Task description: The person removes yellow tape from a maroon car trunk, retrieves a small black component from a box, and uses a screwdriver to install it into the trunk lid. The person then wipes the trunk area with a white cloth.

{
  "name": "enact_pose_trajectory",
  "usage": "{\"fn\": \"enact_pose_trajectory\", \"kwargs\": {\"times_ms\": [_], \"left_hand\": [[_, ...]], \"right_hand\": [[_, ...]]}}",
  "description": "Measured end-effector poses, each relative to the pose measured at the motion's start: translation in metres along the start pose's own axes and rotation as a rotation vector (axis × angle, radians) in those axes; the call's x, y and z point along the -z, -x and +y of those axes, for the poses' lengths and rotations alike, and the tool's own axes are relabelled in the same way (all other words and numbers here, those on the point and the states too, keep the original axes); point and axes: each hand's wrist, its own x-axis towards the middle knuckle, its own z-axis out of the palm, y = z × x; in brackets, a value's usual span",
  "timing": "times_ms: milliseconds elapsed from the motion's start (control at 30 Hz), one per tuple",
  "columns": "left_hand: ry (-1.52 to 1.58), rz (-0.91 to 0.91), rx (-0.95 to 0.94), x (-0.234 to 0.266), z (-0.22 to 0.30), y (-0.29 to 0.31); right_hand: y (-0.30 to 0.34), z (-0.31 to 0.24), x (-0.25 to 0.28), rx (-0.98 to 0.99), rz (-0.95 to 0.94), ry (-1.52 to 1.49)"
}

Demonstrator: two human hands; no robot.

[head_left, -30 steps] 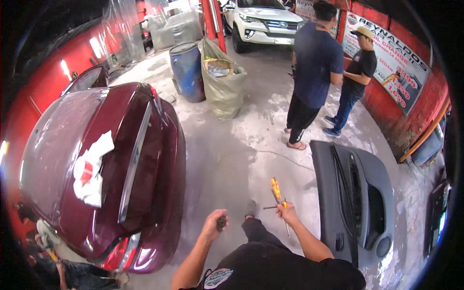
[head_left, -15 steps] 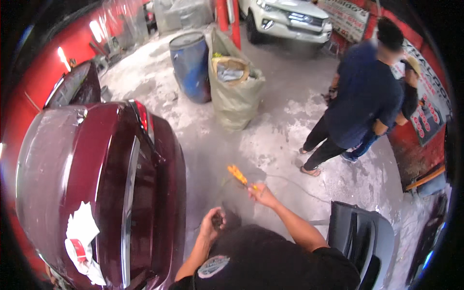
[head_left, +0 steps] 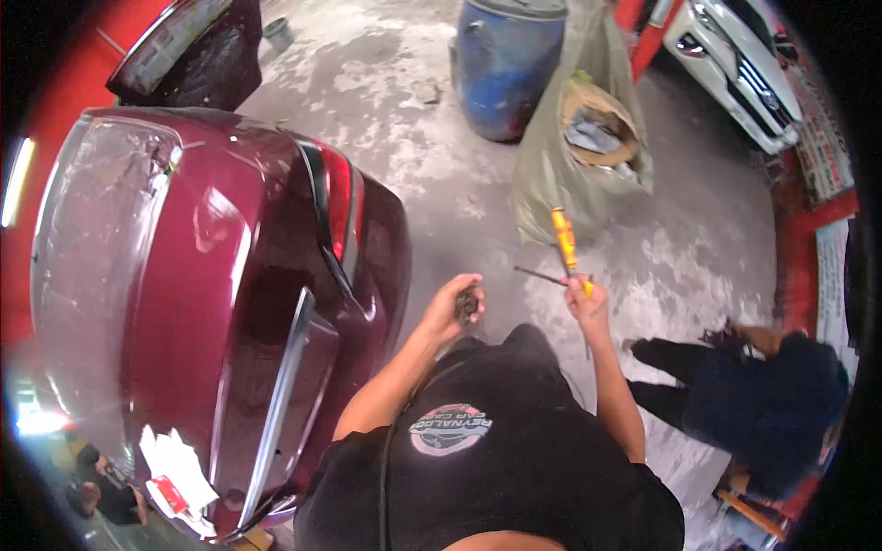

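My right hand (head_left: 588, 303) is closed around two screwdrivers with yellow handles. One screwdriver (head_left: 564, 241) has its handle pointing up and away from me. The other's dark shaft (head_left: 540, 275) sticks out to the left of my fingers. My left hand (head_left: 452, 310) curls around a clump of small dark pieces (head_left: 467, 305), too small to name. Both hands are held apart in front of my black shirt, over the floor. Just left of my left hand stands the rear of a dark red car (head_left: 193, 275) with a red tail light (head_left: 340, 202).
Ahead stand a blue drum (head_left: 510, 73) and a large, pale green sack (head_left: 560, 188) of refuse. White and red gloves (head_left: 176, 482) lie on the car. At right a person in dark clothes (head_left: 763, 395) stands near the wall. A white vehicle (head_left: 735, 69) is at the far right.
My view has swung left, so the car looks closer and the drum and sack sit further right. Both hands still hold their things; the second screwdriver's shaft now shows clearly.
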Motion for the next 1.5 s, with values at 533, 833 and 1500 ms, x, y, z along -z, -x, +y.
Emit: {"fn": "enact_pose_trajectory", "kwargs": {"times_ms": [533,833,1500], "left_hand": [[0.068,0.301,-0.169,-0.018,0.306,-0.293],[0.255,0.387,-0.436,0.055,0.500,-0.372],[0.587,0.593,-0.714,0.306,0.879,-0.429]], "right_hand": [[-0.511,-0.143,-0.175,0.111,-0.627,0.288],[-0.680,-0.249,-0.408,0.182,-1.148,0.386],[-0.991,-0.334,-0.864,0.058,-1.383,0.683]]}}
